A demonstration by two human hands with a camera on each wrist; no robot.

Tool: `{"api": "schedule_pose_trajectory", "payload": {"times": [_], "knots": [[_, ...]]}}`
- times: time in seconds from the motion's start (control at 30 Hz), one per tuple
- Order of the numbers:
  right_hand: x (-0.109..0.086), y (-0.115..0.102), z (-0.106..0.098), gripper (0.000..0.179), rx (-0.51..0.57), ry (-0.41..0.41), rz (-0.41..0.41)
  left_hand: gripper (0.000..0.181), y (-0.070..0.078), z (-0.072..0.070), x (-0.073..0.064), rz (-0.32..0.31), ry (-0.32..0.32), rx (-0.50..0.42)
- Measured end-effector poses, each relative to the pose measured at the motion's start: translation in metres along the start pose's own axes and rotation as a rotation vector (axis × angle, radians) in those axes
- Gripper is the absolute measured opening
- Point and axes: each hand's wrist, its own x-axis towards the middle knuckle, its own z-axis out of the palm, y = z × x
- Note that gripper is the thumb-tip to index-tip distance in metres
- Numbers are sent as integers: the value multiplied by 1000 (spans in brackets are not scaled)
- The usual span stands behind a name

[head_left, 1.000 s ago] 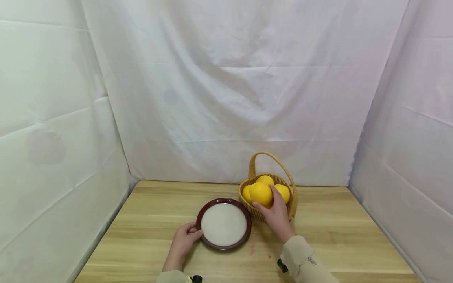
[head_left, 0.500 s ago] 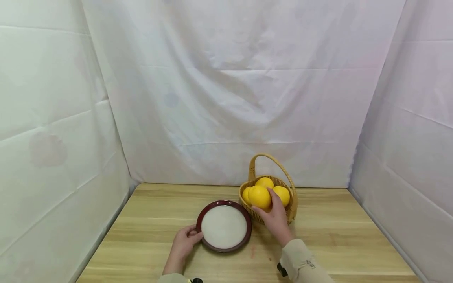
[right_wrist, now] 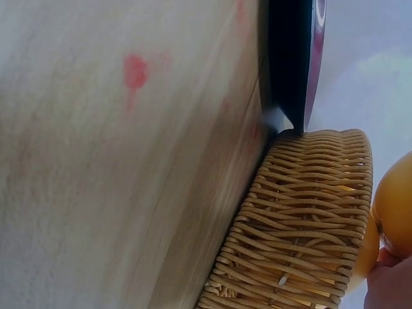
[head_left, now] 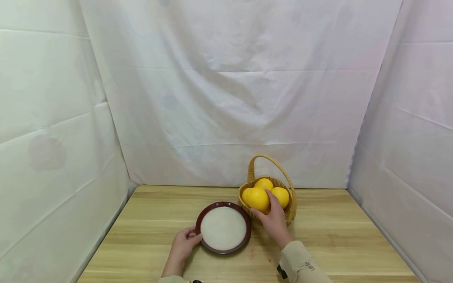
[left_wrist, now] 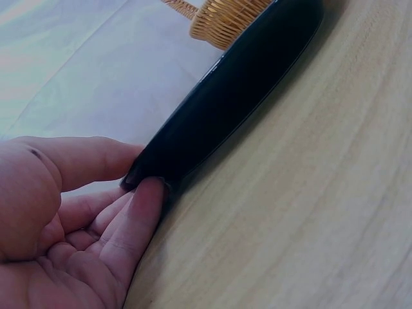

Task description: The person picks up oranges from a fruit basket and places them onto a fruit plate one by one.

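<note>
In the head view my left hand (head_left: 182, 244) pinches the left rim of a round plate (head_left: 223, 228), white inside with a dark red rim. In the left wrist view, thumb and fingers hold the edge of the plate's dark side (left_wrist: 225, 96). My right hand (head_left: 277, 222) grips an orange (head_left: 257, 199) over the front of a wicker basket (head_left: 292, 214). Several more oranges (head_left: 280, 196) lie in the basket. The right wrist view shows the basket wall (right_wrist: 296, 219) beside the plate, with the held orange (right_wrist: 396, 206) at the right edge, partly cut off.
The basket's tall arched handle (head_left: 272, 159) rises behind the oranges. Basket and plate stand close together on a wooden table (head_left: 339, 232). White cloth (head_left: 226, 98) hangs behind and on both sides. A red mark (right_wrist: 136, 72) shows on the tabletop.
The orange in my right hand has shifted slightly left over the basket. My left hand stays on the plate rim, and the head view has tilted slightly.
</note>
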Motion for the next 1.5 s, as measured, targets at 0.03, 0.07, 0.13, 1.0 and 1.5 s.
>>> {"api": "schedule_pose_trajectory", "payload": {"times": [0.03,0.07,0.13,1.0,1.5], "knots": [[0,0,0,85,2,2,0,52,0,0,1,-4,1,0],[0,-1,0,85,1,3,1,52,1,1,1,-6,2,3],[1,-3,0,86,-4,7,-2,52,1,1,2,-2,2,6],[-23,-29,33,83,46,-82,-24,51,5,-1,0,21,3,9],[-35,-31,53,84,58,-211,-29,51,8,2,-3,19,-19,7]]}}
